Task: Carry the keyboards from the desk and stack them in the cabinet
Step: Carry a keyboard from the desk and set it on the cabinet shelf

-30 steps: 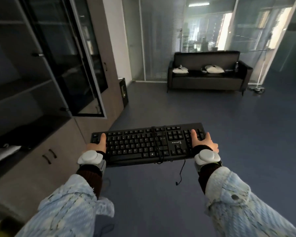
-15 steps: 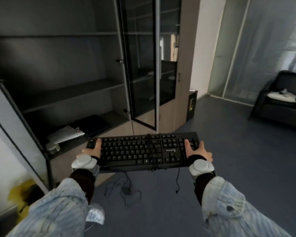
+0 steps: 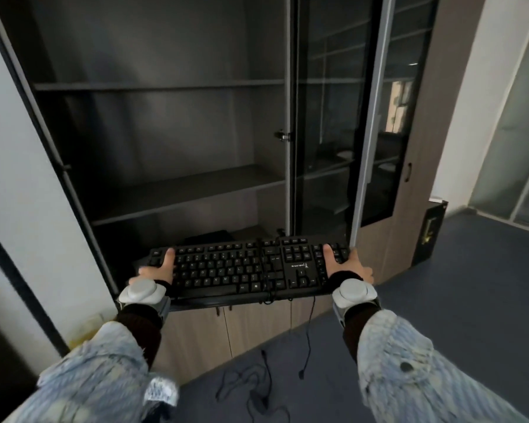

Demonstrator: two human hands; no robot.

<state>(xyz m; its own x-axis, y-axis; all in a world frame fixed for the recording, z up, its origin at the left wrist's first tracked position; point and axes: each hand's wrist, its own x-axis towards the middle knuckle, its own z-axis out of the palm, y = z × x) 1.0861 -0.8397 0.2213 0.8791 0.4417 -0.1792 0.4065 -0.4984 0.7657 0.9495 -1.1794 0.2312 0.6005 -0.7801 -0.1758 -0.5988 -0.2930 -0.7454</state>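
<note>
I have the black keyboard (image 3: 251, 268) held level between both hands, keys up, right in front of the open cabinet (image 3: 165, 132). My left hand (image 3: 158, 271) clamps the left end with the thumb laid across the top rows and the fingers tucked underneath, out of sight; my right hand (image 3: 347, 267) does the same at the right end, over the number pad. Gripping at the two short ends keeps the long board from tipping and leaves its far edge free to go in first. The cable (image 3: 268, 270) is wound around the middle of the board, I think to keep it from trailing, though a loose tail with its plug (image 3: 301, 374) hangs down below the near edge. The keyboard sits just above the lowest open shelf, where something dark and flat (image 3: 208, 236) lies behind it; I can't tell whether that is another keyboard. The glass door (image 3: 333, 132) stands swung out on the right, its edge just beside my right hand, so I would keep the board to the left going in. More cable (image 3: 251, 389) lies loose on the blue floor (image 3: 455, 300) near the lower cabinet doors (image 3: 226, 325); I judge the dangling tail could catch on the shelf lip as the board slides in.
</note>
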